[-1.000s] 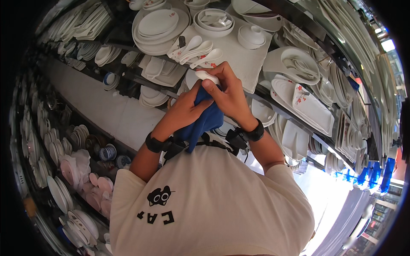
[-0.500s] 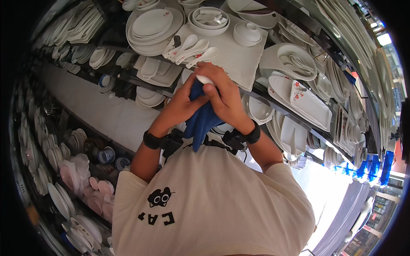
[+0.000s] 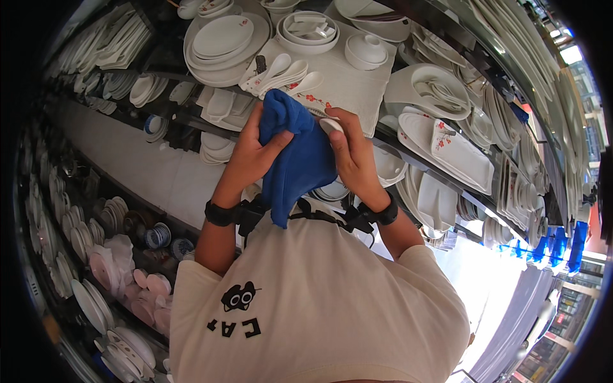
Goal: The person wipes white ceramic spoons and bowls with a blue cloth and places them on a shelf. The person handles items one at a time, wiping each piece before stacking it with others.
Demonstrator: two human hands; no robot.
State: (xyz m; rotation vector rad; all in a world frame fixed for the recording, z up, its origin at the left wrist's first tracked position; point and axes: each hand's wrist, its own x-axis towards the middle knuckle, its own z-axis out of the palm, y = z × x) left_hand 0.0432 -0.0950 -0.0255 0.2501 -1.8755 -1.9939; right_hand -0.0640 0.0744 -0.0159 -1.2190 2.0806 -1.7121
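My left hand (image 3: 255, 152) is closed on a blue cloth (image 3: 300, 159), which hangs down in folds in front of my shirt. Between the thumb and fingers of my right hand (image 3: 355, 156) is a small white ceramic piece, seemingly a spoon (image 3: 330, 126); its far part is hidden by the hand and cloth. Just beyond my hands, several white soup spoons (image 3: 285, 74) with red floral marks lie side by side on a large white tray (image 3: 357, 92) with red flowers along its near edge.
Beyond the spoons stand stacked plates (image 3: 223, 35), nested bowls (image 3: 309, 30) and a lidded pot (image 3: 366, 51). Long dishes (image 3: 447, 150) sit at the right. Shelves of plates line the left, with pink dishes (image 3: 151, 284) below. A pale ledge (image 3: 128, 143) runs along the left.
My hands have moved apart. The blue cloth now spreads upward from my left hand, and the white piece has shifted right with my right hand.
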